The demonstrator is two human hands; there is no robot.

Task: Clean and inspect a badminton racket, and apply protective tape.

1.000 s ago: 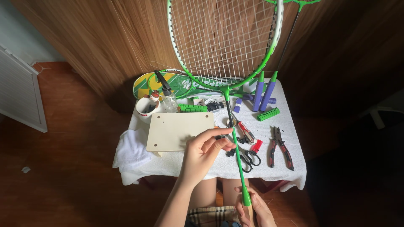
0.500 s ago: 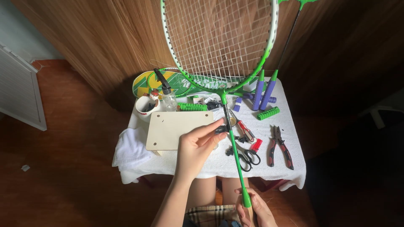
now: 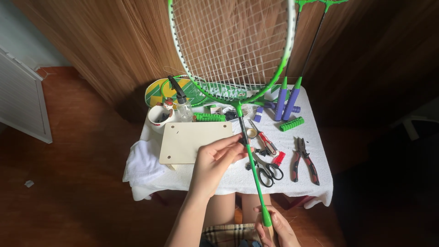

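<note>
I hold a green and white badminton racket (image 3: pixel 233 45) upright over a small table. My right hand (image 3: pixel 274 227) is closed around the bottom of its handle, near my lap. My left hand (image 3: pixel 216 161) reaches over the table and pinches the thin green shaft (image 3: pixel 254 170) just below the racket's throat. Under my left hand lies a pale wooden board (image 3: pixel 192 139). Whether my left fingers also hold a small item is unclear.
A white cloth (image 3: pixel 315 137) covers the table. On it lie black scissors (image 3: pixel 268 172), red-handled pliers (image 3: pixel 304 161), a small red cutter (image 3: pixel 265 142), a tape roll (image 3: pixel 251 133), green grip rolls (image 3: pixel 291 124), a cup (image 3: pixel 160 117) and a spray bottle (image 3: pixel 183 108). Two purple-gripped rackets (image 3: pixel 286 101) lean on the wooden wall.
The racket head has swung to the left. My left hand has slid up the shaft towards the throat. My right hand has stayed on the handle.
</note>
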